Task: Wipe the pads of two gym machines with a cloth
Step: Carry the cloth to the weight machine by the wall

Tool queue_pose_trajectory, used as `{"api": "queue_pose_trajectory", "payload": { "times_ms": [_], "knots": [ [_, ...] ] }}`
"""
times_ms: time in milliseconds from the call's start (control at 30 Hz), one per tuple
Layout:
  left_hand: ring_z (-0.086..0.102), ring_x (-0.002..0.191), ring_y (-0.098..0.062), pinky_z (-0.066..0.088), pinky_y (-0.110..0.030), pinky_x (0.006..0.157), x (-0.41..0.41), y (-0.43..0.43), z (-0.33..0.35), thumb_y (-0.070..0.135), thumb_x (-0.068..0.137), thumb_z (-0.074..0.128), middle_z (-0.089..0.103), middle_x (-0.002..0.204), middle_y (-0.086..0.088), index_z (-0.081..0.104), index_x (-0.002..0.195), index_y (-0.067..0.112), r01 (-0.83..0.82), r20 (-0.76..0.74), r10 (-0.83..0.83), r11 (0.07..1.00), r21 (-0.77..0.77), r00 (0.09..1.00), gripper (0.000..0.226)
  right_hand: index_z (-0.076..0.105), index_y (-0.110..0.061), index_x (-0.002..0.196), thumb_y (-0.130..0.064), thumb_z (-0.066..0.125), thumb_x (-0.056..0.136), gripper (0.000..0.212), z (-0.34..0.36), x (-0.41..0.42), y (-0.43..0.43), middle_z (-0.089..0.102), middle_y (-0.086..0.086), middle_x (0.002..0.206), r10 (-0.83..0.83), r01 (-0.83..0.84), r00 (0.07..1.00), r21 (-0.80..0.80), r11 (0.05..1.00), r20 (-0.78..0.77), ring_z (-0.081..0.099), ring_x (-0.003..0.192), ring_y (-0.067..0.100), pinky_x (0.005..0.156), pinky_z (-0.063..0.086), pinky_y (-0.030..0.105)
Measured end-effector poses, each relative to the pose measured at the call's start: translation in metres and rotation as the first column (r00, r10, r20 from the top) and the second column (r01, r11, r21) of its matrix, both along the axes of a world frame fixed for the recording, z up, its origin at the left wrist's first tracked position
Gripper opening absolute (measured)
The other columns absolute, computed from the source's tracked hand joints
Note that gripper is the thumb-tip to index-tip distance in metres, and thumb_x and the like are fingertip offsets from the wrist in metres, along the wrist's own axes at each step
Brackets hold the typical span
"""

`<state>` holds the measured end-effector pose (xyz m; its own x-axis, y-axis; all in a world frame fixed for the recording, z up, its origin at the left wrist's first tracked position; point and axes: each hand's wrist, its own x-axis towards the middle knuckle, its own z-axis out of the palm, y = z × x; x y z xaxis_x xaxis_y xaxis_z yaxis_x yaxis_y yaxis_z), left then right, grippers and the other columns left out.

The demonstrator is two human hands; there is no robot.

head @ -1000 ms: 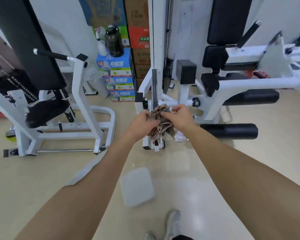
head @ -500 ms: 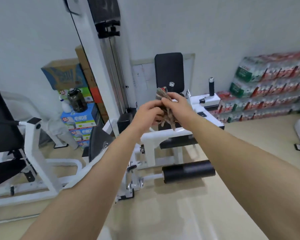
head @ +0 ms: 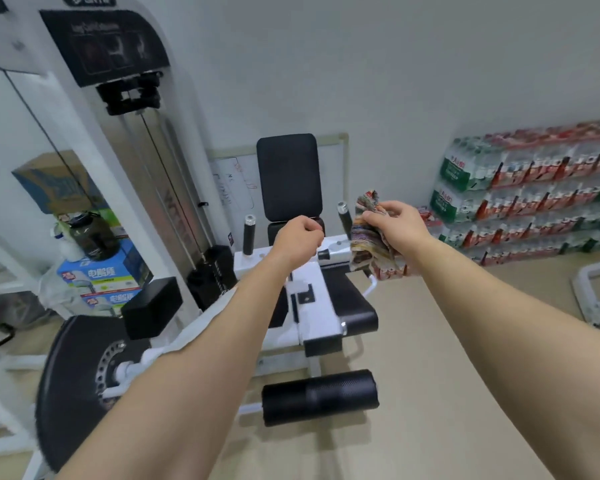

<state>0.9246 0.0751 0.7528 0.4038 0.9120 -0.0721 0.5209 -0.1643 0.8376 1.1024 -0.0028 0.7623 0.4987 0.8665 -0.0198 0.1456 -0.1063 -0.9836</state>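
1. My right hand (head: 397, 225) gripped the cloth (head: 368, 237) — fingers and thumb curled round the bunched, multicoloured fabric, with its lower folds hanging below my palm.
2. The cloth was held in the air, just right of the machine's right handle (head: 343, 214) and above the right edge of the seat pad (head: 352, 306). It touched no pad.
3. My left hand (head: 300, 239) was clenched, with the fingers curled in and the thumb against the forefinger. I saw nothing in it, but the palm faced away, so "empty" is probable rather than certain.
4. The left hand hovered in front of the join between the back pad (head: 288, 174) and the seat pad, apart from the cloth.
5. The back pad stood upright near the wall. The roller pad (head: 319, 396) lay low at the machine's front.
6. Surroundings: the weight tower (head: 146, 188) stood at left and cartons (head: 97, 277) sat beside it — packs of bottled water (head: 534, 195) were stacked along the right wall.
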Motion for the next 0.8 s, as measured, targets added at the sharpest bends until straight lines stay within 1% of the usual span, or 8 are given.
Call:
{"api": "queue_pose_trajectory", "payload": {
  "times_ms": [100, 167, 300, 367, 500, 600, 667, 800],
  "knots": [
    [0.059, 0.085, -0.026, 0.048, -0.034, 0.076, 0.057, 0.049, -0.024, 0.016, 0.090, 0.052, 0.061, 0.092, -0.001, 0.057, 0.098, 0.019, -0.042, -0.037, 0.043, 0.999, 0.033, 0.998, 0.010, 0.064, -0.019, 0.110, -0.028, 0.074, 0.087, 0.027, -0.016, 0.061, 0.041, 0.067, -0.005, 0.089, -0.010, 0.010, 1.000, -0.016, 1.000, 0.017, 0.063, 0.070, 0.005, 0.051, 0.044, 0.014],
    [0.061, 0.093, -0.021, 0.050, -0.034, 0.086, 0.097, 0.085, -0.040, 0.023, 0.092, 0.056, 0.062, 0.105, 0.000, 0.056, 0.121, 0.017, -0.053, -0.098, 0.060, 0.996, 0.077, 0.993, 0.030, 0.065, -0.020, 0.109, -0.030, 0.073, 0.088, 0.025, -0.029, 0.101, 0.080, 0.069, -0.003, 0.090, -0.009, 0.009, 1.000, -0.023, 1.000, 0.015, 0.066, 0.072, 0.008, 0.054, 0.047, 0.018],
    [0.060, 0.084, -0.014, 0.053, -0.037, 0.085, 0.165, 0.159, -0.066, 0.038, 0.089, 0.060, 0.058, 0.123, -0.005, 0.050, 0.138, 0.018, -0.112, -0.155, 0.129, 0.987, 0.114, 0.980, 0.054, 0.070, -0.018, 0.108, -0.033, 0.073, 0.088, 0.025, -0.049, 0.172, 0.171, 0.072, 0.000, 0.094, 0.030, -0.030, 1.000, -0.082, 0.996, -0.001, 0.069, 0.079, 0.013, 0.063, 0.054, 0.025],
    [0.063, 0.087, -0.018, 0.057, -0.042, 0.084, 0.191, 0.189, -0.071, 0.045, 0.088, 0.058, 0.060, 0.117, -0.003, 0.056, 0.131, 0.022, -0.127, -0.213, 0.144, 0.988, 0.088, 0.967, 0.049, 0.072, -0.015, 0.105, -0.033, 0.072, 0.088, 0.025, -0.055, 0.200, 0.213, 0.073, 0.001, 0.094, 0.059, -0.060, 0.998, -0.100, 0.993, -0.018, 0.070, 0.079, 0.014, 0.069, 0.056, 0.027],
    [0.066, 0.083, -0.020, 0.057, -0.043, 0.084, 0.230, 0.246, -0.072, 0.046, 0.093, 0.051, 0.070, 0.093, 0.001, 0.068, 0.102, 0.022, -0.138, -0.347, 0.133, 0.990, 0.012, 0.928, 0.030, 0.070, -0.014, 0.103, -0.036, 0.063, 0.095, 0.024, -0.060, 0.238, 0.292, 0.071, 0.003, 0.087, 0.107, -0.123, 0.987, -0.133, 0.983, -0.123, 0.067, 0.069, 0.014, 0.055, 0.051, 0.022],
    [0.067, 0.088, -0.024, 0.056, -0.044, 0.088, 0.247, 0.292, -0.075, 0.036, 0.093, 0.055, 0.073, 0.091, -0.006, 0.071, 0.097, 0.013, -0.177, -0.364, 0.146, 0.983, -0.053, 0.920, 0.029, 0.068, -0.010, 0.103, -0.039, 0.053, 0.100, 0.032, -0.069, 0.259, 0.349, 0.071, 0.009, 0.086, 0.134, -0.167, 0.971, -0.160, 0.973, -0.198, 0.067, 0.070, 0.022, 0.069, 0.057, 0.034],
    [0.066, 0.084, -0.024, 0.055, -0.041, 0.088, 0.257, 0.323, -0.079, 0.034, 0.094, 0.056, 0.072, 0.088, -0.006, 0.071, 0.099, 0.008, -0.198, -0.364, 0.145, 0.974, -0.113, 0.920, 0.030, 0.067, -0.009, 0.098, -0.039, 0.047, 0.102, 0.037, -0.076, 0.270, 0.387, 0.070, 0.010, 0.085, 0.178, -0.216, 0.960, -0.166, 0.962, -0.214, 0.067, 0.071, 0.023, 0.074, 0.055, 0.036],
    [0.057, 0.067, -0.015, 0.048, -0.025, 0.058, 0.288, 0.380, -0.084, 0.037, 0.096, 0.057, 0.066, 0.083, 0.000, 0.063, 0.111, 0.018, -0.263, -0.292, 0.201, 0.946, -0.191, 0.935, 0.024, 0.065, -0.010, 0.089, -0.031, 0.045, 0.102, 0.032, -0.088, 0.294, 0.465, 0.066, 0.012, 0.081, 0.251, -0.309, 0.927, -0.190, 0.932, -0.279, 0.064, 0.068, 0.027, 0.068, 0.053, 0.036]
  ]
}}
